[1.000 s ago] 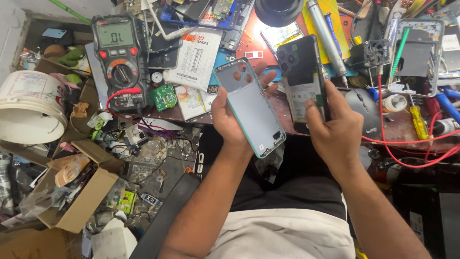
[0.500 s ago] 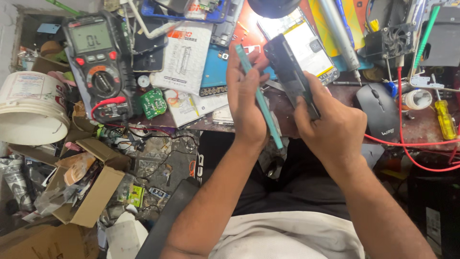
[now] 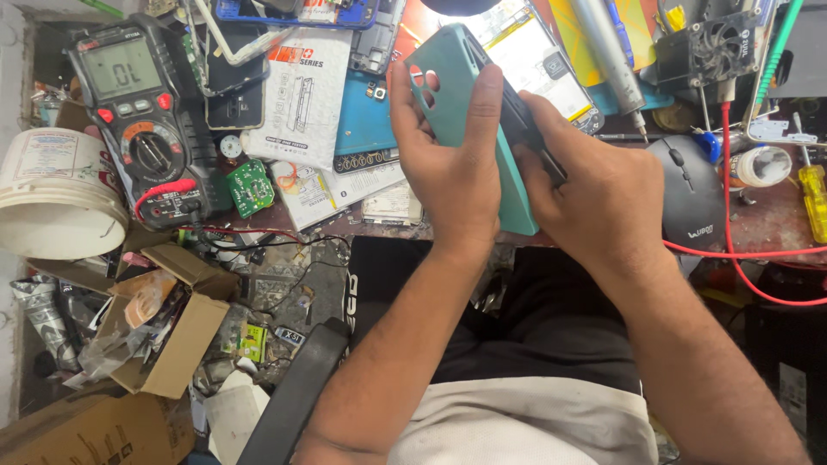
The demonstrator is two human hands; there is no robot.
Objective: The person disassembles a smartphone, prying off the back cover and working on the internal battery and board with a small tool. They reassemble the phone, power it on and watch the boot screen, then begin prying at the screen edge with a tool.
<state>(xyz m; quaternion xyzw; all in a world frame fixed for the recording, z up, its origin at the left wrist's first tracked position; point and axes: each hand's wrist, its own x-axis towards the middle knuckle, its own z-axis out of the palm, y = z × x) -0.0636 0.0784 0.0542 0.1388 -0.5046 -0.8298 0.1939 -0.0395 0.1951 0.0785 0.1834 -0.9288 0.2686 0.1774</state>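
Head view, workbench: a teal phone case (image 3: 482, 112) is gripped by the left hand (image 3: 452, 168), thumb laid across its back, fingers wrapped behind. A dark phone (image 3: 525, 129) is pinched against the case's 3 o'clock edge by the right hand (image 3: 603, 194). Most of the phone is hidden. A multimeter (image 3: 142, 120) is noted at 9 o'clock, a grey mouse (image 3: 693, 194) at 3 o'clock.

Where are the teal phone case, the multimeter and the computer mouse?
teal phone case (image 3: 455, 90): head view, on its back face below the camera cutouts.
multimeter (image 3: 148, 155): head view, on its rotary dial.
computer mouse (image 3: 694, 191): head view, on its top shell.
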